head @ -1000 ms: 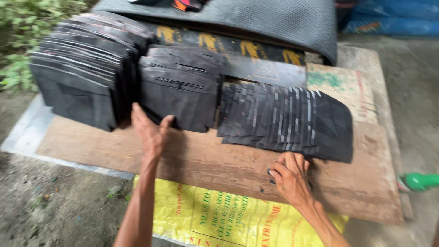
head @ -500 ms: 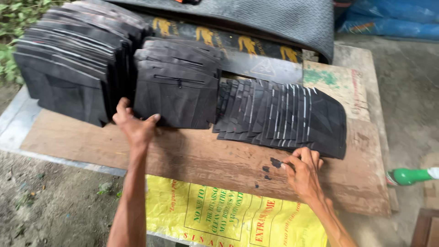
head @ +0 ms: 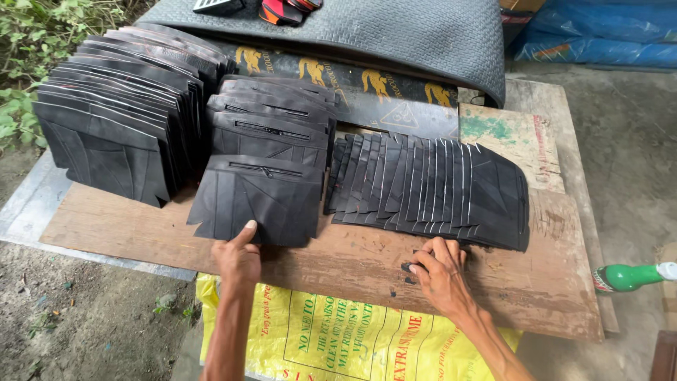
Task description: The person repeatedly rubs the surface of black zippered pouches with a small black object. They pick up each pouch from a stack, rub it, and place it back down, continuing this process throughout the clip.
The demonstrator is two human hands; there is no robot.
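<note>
We are resting our left hand (head: 238,259) on the wooden bench (head: 352,271), with the thumb raised against the lower edge of the front black zipped pouch (head: 261,201); the grip is loose, fingers curled under, and it is closing on nothing that we can see. That pouch is leaning at the front of a short middle row of like pouches (head: 278,116). Our right hand (head: 441,271) is lying palm down on the board, fingers spread and pressing at the near edge of the fanned row of flat black pieces (head: 434,190), with small dark scraps (head: 407,268) just beside the fingertips; its grip is open and holding nothing. To the left, a tall stack of black pouches (head: 113,120) is standing. A yellow sack (head: 338,339) is hanging below the bench, and a green bottle (head: 627,276) is lying to the right.
</note>
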